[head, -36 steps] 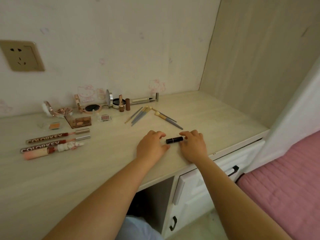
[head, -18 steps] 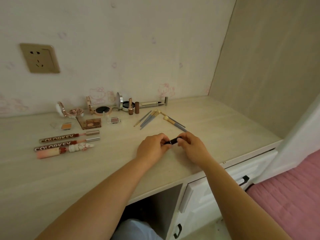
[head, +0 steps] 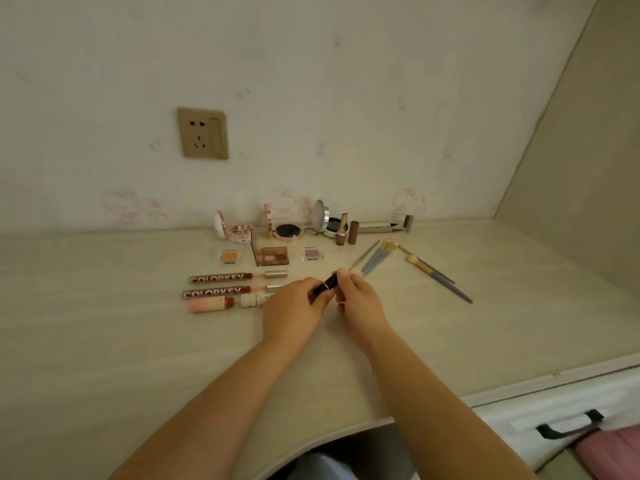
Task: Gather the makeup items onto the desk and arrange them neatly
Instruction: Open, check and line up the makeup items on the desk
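Note:
A small black lipstick tube (head: 326, 285) is held tilted just above the pale wooden desk (head: 104, 341). My left hand (head: 294, 311) grips its lower end and my right hand (head: 358, 301) pinches its upper end. Behind the hands lie three lip gloss tubes (head: 221, 291) side by side, three small eyeshadow pans (head: 272, 255), open compacts (head: 285, 230) along the wall, two small brown lipsticks (head: 347, 232), a long pen-like item (head: 381, 226) and a fan of makeup brushes (head: 412, 266).
The wall with a socket (head: 202, 133) closes the back, and a wooden panel (head: 588, 168) the right side. A white drawer with a black handle (head: 568, 426) sits under the desk's right front edge. A pink bed cover (head: 620, 452) shows at the lower right.
The black tube lay flat on the desk between my hands; both hands have closed on it and lifted it, tilted, farther back toward the other items. The camera has tipped up.

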{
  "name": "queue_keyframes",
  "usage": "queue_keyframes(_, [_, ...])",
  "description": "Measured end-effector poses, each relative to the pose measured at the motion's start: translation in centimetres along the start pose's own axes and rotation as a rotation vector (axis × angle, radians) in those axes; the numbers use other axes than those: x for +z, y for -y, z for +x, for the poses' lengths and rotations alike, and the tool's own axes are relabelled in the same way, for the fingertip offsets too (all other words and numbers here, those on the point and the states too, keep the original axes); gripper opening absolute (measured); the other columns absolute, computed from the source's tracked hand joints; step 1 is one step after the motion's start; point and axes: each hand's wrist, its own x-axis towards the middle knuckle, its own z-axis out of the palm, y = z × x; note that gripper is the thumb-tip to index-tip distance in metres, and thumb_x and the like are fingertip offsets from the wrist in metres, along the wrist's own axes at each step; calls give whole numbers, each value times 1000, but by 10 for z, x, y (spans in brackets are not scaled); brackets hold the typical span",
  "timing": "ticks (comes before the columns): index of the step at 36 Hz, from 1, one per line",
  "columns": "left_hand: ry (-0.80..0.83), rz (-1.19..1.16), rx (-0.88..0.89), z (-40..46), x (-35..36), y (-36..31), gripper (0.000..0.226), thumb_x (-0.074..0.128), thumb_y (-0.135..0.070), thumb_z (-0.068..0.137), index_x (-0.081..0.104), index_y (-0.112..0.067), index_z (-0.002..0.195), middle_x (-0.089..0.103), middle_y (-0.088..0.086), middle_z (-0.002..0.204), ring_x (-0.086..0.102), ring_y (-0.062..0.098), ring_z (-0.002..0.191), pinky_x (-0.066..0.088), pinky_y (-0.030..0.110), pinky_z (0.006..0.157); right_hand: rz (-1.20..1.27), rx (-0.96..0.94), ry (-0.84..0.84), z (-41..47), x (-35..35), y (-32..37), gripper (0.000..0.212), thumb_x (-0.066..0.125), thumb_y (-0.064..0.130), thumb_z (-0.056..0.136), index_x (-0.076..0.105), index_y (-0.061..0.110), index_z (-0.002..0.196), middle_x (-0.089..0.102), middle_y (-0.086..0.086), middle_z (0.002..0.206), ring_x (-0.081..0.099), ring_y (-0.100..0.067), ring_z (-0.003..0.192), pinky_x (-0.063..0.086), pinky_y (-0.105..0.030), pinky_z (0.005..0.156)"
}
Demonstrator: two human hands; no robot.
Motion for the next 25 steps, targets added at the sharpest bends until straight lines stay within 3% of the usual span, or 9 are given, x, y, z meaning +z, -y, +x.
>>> queue_keyframes(4, [-10, -58, -48, -4, 0, 14, 28, 57, -46, 88, 67, -22, 98, 69, -3, 80, 62, 15, 74, 45, 30, 64, -114, -91, 1, 2, 10, -5, 17, 52, 25, 95, 65, 16, 91, 60, 7, 74, 52, -3, 70, 39, -18, 67])
queue_keyframes(8, [-9, -128, -44, -5, 0, 18, 24, 57, -40, 89, 67, -20, 96, 69, 0, 79, 62, 17, 76, 46, 32, 67, -166, -141, 2, 0, 10, -7, 23, 55, 23, 93, 60, 16, 71, 58, 6, 65, 49, 4, 54, 37, -9, 56])
queue_keyframes(14, [37, -53, 15, -6, 2, 16, 27, 49, -41, 93, 65, -19, 89, 67, 0, 76, 61, 18, 72, 42, 31, 62, -152, -110, 11, 0, 6, -8, 26, 51, 20, 95, 61, 16, 72, 53, 7, 61, 45, -4, 57, 35, -19, 59])
queue_keyframes(19, [112, -235, -99, -8, 1, 19, 24, 49, -37, 94, 63, -23, 80, 68, -2, 68, 65, 14, 70, 50, 33, 72, 572, 145, -188, 18, -5, -8, 27, 42, 13, 99, 56, 8, 77, 41, -4, 65, 36, -9, 49, 29, -23, 52])
queue_keyframes(21, [84, -323, -141, -7, 1, 18, 24, 48, -34, 95, 57, -28, 74, 65, -6, 64, 65, 8, 67, 50, 30, 73, 658, 211, -207, 23, -5, -5, 25, 41, 14, 100, 53, 8, 79, 39, -3, 65, 34, -10, 54, 28, -23, 52])
queue_keyframes(25, [14, -505, -177, 0, 6, 11, 19, 48, -31, 95, 58, -27, 80, 67, -7, 68, 64, 0, 62, 54, 31, 76, 711, 274, -232, 36, -3, -2, 21, 43, 16, 99, 53, 8, 82, 40, -2, 64, 34, -10, 56, 27, -22, 52])
